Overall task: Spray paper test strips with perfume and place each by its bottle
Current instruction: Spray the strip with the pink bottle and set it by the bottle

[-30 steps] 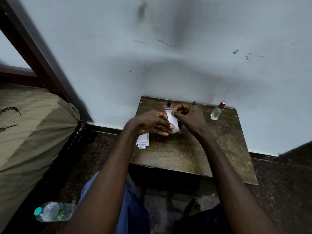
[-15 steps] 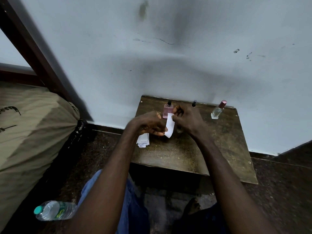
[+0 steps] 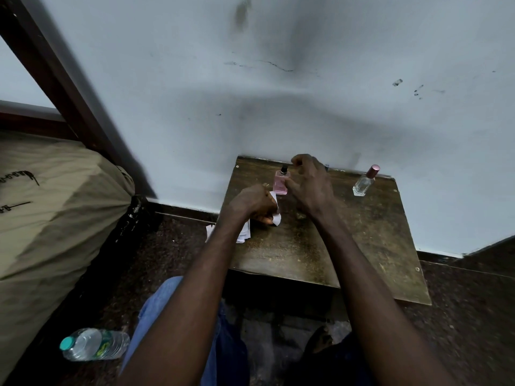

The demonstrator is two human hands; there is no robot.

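A plastic water bottle (image 3: 94,344) with a teal cap lies on its side on the dark floor at the lower left, beside a knee in blue jeans (image 3: 167,302). Both bare forearms reach out over a worn wooden table (image 3: 348,246) set against the wall. A small stack of strips (image 3: 245,234) lies at the table's left edge, partly under the left wrist. Just above it the left hand (image 3: 252,203) is curled, gripping one white strip (image 3: 276,215), whose ends stick out above and below the fingers. The right hand (image 3: 309,185) hangs further back with its fingers loosely bent and spread, holding nothing; its thumb is right beside the pink bottle (image 3: 280,183), and I cannot tell if they touch. That bottle stands upright near the back edge, with a black sprayer. A clear bottle (image 3: 363,182) with a rose cap stands well to the right. A small dark cap (image 3: 326,166) peeks out behind the right hand. A tan sack (image 3: 55,204) fills the left side.
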